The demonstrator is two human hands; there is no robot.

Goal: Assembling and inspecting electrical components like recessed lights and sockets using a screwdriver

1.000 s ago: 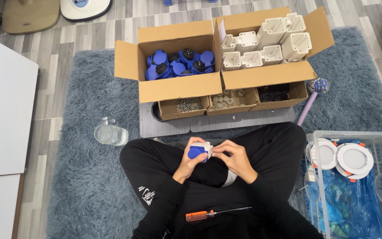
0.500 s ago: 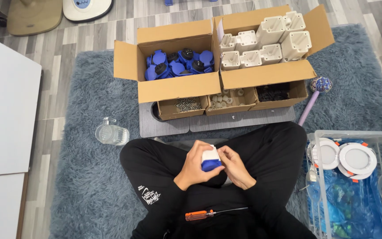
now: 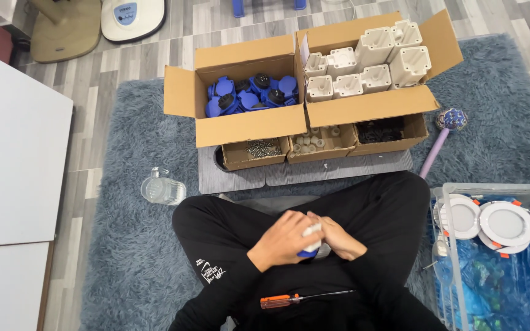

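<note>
My fingers are curled together around a small white and blue plastic part [image 3: 310, 242], which sits between both palms over my lap, close to my body. My left hand [image 3: 283, 239] wraps over it from the left with the knuckles up, and my right hand [image 3: 337, 238] closes on it from the right, the two hands touching. Only a white patch and a blue edge below it show between them; the rest is hidden.

Nearer to me, on my black trousers, an orange-handled screwdriver with a thin steel shaft [image 3: 305, 298] lies crosswise, handle to the left, apart from both hands.

Beyond my knees, on the shaggy grey-blue rug [image 3: 124, 263], lies a flat grey board [image 3: 302, 175] bearing three small open cardboard trays: the left tray [image 3: 256, 152] holds metal screws, the middle tray [image 3: 320, 142] pale little cylinders, the right tray [image 3: 391, 132] small dark bits. Behind them stand two large open cardboard boxes side by side, the left box [image 3: 246, 125] holding blue plastic caps and the right box [image 3: 369, 105] white square plastic housings.

To the left on the rug is a clear glass jug [image 3: 162, 190]. To the right, a purple stick with a patterned ball end [image 3: 440, 138] lies slantwise. Near right, a clear plastic crate [image 3: 446, 257] holds round white lamp discs [image 3: 505, 224] on blue plastic sheeting.
</note>
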